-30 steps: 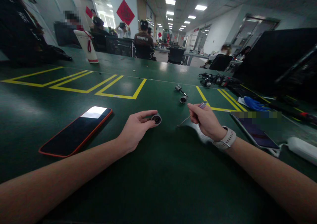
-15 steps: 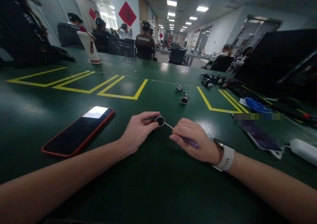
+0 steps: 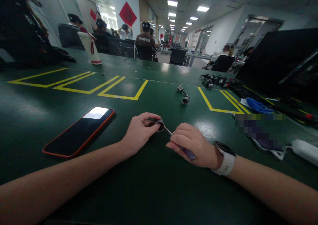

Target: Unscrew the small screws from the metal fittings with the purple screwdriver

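Note:
Between the thumb and fingers of my left hand [image 3: 140,130] is a small round metal housing [image 3: 161,125], its open end tilted toward my right hand. My right hand [image 3: 190,143] is wrapped round the purple handle of a screwdriver [image 3: 187,153]. The thin metal shaft reaches the housing's open end; whether the tip touches anything inside is hidden. Beyond my hands, a similar metal ring part [image 3: 185,100] lies on the table, beside a small metal piece with a stem [image 3: 181,90].
A phone in an orange case [image 3: 79,132] lies left of my hands. A paper cup [image 3: 89,47] stands at the back left. To the right are a blue glove [image 3: 257,105], a partly blurred device [image 3: 263,135], a white plastic block [image 3: 306,152] and cabled parts [image 3: 211,81]. Yellow tape [image 3: 118,96] marks the green table.
The housing has tipped downward in my left hand. My right hand and the screwdriver have shifted slightly lower and to the left.

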